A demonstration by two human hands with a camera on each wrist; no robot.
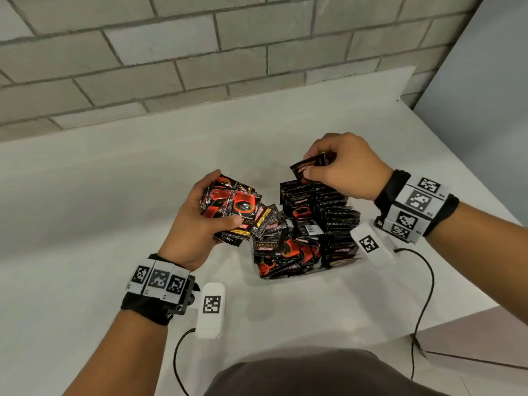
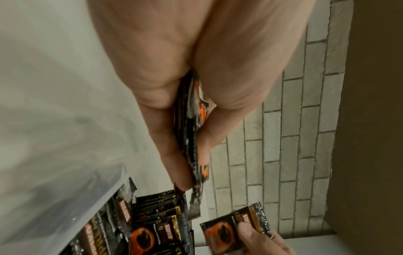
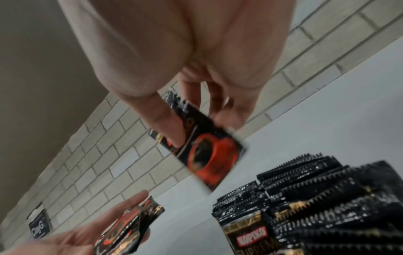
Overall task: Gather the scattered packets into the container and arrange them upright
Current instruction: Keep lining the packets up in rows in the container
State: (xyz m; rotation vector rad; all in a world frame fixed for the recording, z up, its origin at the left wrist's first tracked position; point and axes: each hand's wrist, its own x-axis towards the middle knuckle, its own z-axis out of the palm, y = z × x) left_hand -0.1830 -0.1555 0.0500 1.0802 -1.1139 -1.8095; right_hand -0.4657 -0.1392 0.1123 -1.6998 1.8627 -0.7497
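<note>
Head view: the left hand [image 1: 197, 221] grips a fanned stack of packets [image 1: 231, 205], fingers behind and thumb across the front, held just to the left of the clear container [image 1: 337, 267] and above the white desk [image 1: 114, 195]. The right hand [image 1: 343, 167] pinches a single packet [image 1: 308, 167] between thumb and fingers, directly above the far end of the container. Inside the container, the right side holds rows of packets [image 1: 334, 212] standing on edge, serrated tops upward; the left and near portions hold packets lying loose and tilted at mixed angles, some spilling over the left rim toward the held stack. The container stands on the desk between the two hands, near the desk's right edge. Left wrist view: the stack [image 2: 191, 138] is clamped edge-on between fingers and thumb, with the container's packets below it and the single packet [image 2: 231, 229] in the right hand's fingertips [image 2: 250, 233] at lower right. Right wrist view: the single packet [image 3: 202, 146], blurred, is held over the upright rows [image 3: 316, 198], printed face showing a red cup; the left hand's stack [image 3: 128, 227] appears at lower left. A grey brick wall [image 1: 171, 52] backs the desk.
</note>
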